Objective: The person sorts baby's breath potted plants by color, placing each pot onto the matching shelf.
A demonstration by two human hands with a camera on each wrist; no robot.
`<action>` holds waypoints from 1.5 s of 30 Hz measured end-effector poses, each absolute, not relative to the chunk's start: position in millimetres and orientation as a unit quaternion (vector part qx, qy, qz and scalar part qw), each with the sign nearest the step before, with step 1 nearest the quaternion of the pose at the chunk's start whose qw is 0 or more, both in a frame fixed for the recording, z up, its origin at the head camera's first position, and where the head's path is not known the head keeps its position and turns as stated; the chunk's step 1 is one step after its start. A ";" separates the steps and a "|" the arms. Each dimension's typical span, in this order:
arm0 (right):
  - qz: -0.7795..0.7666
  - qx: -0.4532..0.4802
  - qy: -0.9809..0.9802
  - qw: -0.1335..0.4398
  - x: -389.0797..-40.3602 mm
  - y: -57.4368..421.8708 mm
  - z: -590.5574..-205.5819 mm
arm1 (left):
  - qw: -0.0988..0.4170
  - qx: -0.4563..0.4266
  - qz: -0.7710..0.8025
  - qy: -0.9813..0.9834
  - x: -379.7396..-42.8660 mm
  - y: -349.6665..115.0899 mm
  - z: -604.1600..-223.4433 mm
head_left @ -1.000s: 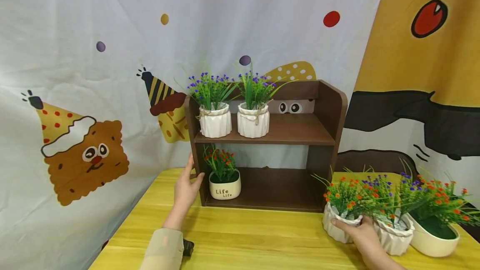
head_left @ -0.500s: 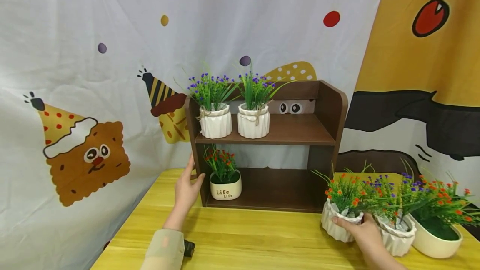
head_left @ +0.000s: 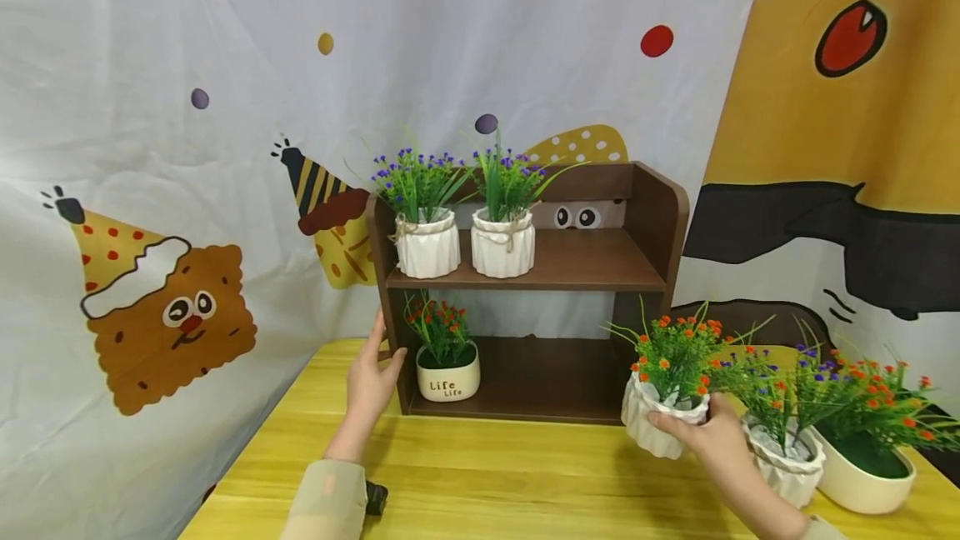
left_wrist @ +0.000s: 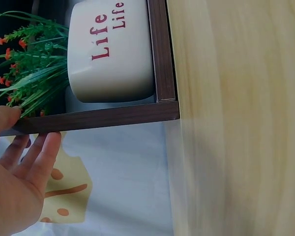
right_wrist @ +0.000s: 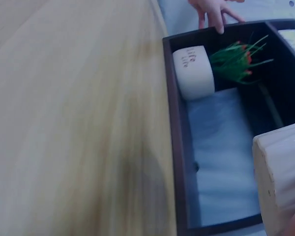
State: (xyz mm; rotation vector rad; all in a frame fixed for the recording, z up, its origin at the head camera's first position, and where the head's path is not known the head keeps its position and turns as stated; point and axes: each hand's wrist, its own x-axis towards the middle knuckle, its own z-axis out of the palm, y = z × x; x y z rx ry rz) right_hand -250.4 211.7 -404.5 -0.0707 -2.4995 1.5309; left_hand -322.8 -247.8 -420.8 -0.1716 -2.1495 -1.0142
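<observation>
A white pot with orange flowers (head_left: 657, 422) is held slightly tilted above the surface (head_left: 510, 473), in front of the right end of a brown shelf (head_left: 547, 377); the right wrist view shows its pale base. The right hand (head_left: 708, 433) grips it, thumb against the near side of the pot; the fingers on its far side are hidden. The left hand (head_left: 371, 383) holds the shelf's left side panel, thumb at the front edge and fingers along the outer face. The hands are well apart.

Inside the lower compartment, at the left, stands a cream "Life" pot (head_left: 448, 379) with red flowers. On the upper board, also toward the left, two pots of purple flowers stand side by side: a left white pot (head_left: 428, 250) and a right white pot (head_left: 503, 247), each with twine at its neck.

Beyond the right hand, a ribbed white pot (head_left: 787, 467) with purple flowers stands beside a cream oval planter (head_left: 866, 483) with orange flowers. A small black object (head_left: 377, 498) lies by the left sleeve (head_left: 324, 500). Behind everything hangs a pale cloth (head_left: 420, 32) printed with cartoon figures.
</observation>
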 end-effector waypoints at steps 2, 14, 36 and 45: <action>0.535 -0.015 -0.837 0.113 -248.5 207.2 -400.9 | 0.371 -0.071 -0.394 -0.838 -323.2 -247.7 -420.7; 0.596 0.042 -0.792 0.128 -242.5 193.2 -380.8 | 0.376 -0.074 -0.391 -0.837 -322.4 -248.4 -420.8; 0.623 0.095 -0.768 0.118 -240.3 158.9 -369.2 | 0.370 -0.069 -0.401 -0.835 -319.2 -247.5 -419.1; 0.652 0.108 -0.744 0.098 -244.6 134.2 -381.4 | 0.391 -0.079 -0.392 -0.829 -319.9 -246.8 -420.3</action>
